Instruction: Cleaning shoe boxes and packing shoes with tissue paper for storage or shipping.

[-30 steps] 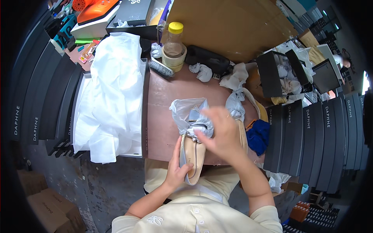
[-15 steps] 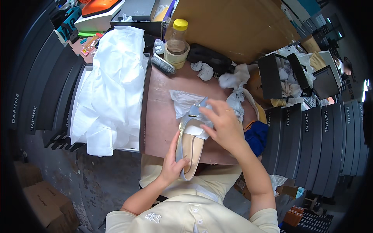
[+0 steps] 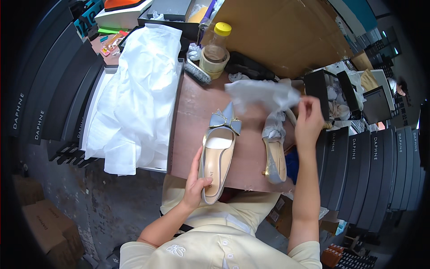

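A pale blue pointed shoe point(image 3: 226, 152) with a gold-edged bow is held upright, toe away from me, over the front of the table. My left hand point(image 3: 193, 188) grips it at the heel, thumb on the beige insole. To the right, my right hand point(image 3: 310, 119) is raised with fingers pinched on a corner of thin white tissue paper point(image 3: 260, 95), which is blurred and trails leftward. Below that paper lies a second shoe point(image 3: 275, 159), with a gold heel and its toe end covered in wrapping. Left of the held shoe is a shoe box point(image 3: 175, 112) spread with white tissue.
At the back stand a yellow-capped bottle point(image 3: 219, 42), tape rolls point(image 3: 214, 67) and a brush point(image 3: 197, 73) before a cardboard panel point(image 3: 277, 36). Dark shoe boxes point(image 3: 354, 175) line the right, with more boxes point(image 3: 53, 85) at left. An open black box point(image 3: 320, 92) holds crumpled paper.
My right hand has moved from the shoe's toe to the right, carrying the tissue paper away. The bow now shows fully. The second shoe has come into sight at right.
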`<state>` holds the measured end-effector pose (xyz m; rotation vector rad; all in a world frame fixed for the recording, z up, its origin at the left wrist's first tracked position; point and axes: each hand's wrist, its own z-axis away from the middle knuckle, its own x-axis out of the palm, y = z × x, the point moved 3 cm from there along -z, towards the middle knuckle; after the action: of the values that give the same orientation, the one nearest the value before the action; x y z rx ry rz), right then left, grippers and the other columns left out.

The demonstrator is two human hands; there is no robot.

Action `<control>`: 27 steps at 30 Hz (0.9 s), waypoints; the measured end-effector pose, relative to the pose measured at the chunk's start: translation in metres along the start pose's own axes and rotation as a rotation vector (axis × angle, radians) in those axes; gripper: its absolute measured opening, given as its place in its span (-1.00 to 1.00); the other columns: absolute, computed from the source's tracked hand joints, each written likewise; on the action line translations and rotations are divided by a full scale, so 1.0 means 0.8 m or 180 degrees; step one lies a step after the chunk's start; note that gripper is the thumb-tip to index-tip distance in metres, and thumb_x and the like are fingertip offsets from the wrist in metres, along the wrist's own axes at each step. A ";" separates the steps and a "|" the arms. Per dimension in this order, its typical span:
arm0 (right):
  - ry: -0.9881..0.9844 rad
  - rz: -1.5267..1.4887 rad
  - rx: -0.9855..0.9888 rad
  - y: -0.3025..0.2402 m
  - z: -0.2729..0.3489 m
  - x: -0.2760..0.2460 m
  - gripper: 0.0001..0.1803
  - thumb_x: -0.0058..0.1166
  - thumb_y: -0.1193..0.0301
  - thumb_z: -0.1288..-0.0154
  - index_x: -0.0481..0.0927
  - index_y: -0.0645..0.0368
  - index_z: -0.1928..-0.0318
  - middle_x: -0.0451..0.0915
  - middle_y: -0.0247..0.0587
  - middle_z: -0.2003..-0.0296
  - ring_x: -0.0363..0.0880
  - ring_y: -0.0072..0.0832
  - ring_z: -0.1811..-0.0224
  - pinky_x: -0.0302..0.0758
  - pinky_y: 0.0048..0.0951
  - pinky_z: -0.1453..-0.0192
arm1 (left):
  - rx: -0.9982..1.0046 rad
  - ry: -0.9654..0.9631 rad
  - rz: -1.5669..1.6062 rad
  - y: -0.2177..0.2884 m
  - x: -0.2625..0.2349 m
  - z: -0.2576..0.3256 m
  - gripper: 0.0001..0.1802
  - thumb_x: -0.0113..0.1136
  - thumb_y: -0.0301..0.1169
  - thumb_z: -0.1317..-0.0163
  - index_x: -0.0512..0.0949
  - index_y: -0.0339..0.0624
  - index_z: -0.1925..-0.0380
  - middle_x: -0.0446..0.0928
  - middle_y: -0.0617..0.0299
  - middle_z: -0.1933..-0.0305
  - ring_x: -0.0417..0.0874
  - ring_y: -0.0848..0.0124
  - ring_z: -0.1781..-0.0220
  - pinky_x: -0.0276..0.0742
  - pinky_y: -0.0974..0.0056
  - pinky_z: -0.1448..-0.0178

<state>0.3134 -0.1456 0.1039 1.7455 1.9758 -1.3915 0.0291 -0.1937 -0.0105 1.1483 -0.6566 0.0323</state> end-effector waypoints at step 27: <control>-0.1532 0.1216 -0.1504 -0.093 0.073 0.039 -0.69 0.15 0.37 -0.07 0.53 0.32 0.21 0.57 -0.07 0.38 0.60 -0.18 0.35 0.52 -0.34 0.29 | 0.0144 0.0465 -0.0018 -0.047 0.021 -0.043 -0.08 0.09 -0.33 -0.09 -0.18 -0.37 -0.36 0.07 -0.08 -0.33 0.15 0.21 -0.34 0.08 0.25 -0.37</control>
<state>0.2153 -0.1568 0.0902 1.3246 1.4616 -0.9904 0.0714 -0.1858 -0.0418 1.1792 -0.5251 0.1257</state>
